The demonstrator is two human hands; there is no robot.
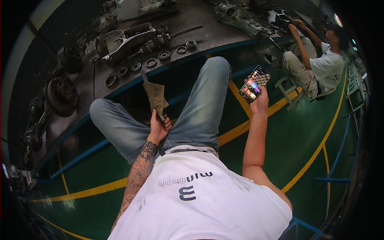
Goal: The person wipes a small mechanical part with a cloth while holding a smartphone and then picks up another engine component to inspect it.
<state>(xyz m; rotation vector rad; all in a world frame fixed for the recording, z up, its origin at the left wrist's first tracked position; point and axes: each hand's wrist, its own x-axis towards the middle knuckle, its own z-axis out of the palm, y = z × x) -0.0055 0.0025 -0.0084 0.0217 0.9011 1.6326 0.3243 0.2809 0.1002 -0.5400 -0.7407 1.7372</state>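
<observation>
My right hand (261, 102) grips a smartphone (253, 85) out to the right of my knee, its lit screen showing colourful tiles. Between my thighs, my left hand (159, 126) is closed around the lower end of a metal shaft (144, 76). A tan cloth (155, 96) wraps the middle of that shaft, and its bare upper tip points toward the bench edge. Just beyond the tip, several metal rings and small gears (151, 63) lie in a row on the metal bench (196, 20). My left fingers are partly hidden.
Behind the rings lie a gear shaft (158, 42) and an opened gearbox housing (116, 42). A drum-shaped axle part (61, 96) sits at the left. At the right a seated co-worker (326, 60) handles parts on the bench, beside a grey stool (287, 90). Yellow lines cross the green floor (276, 144).
</observation>
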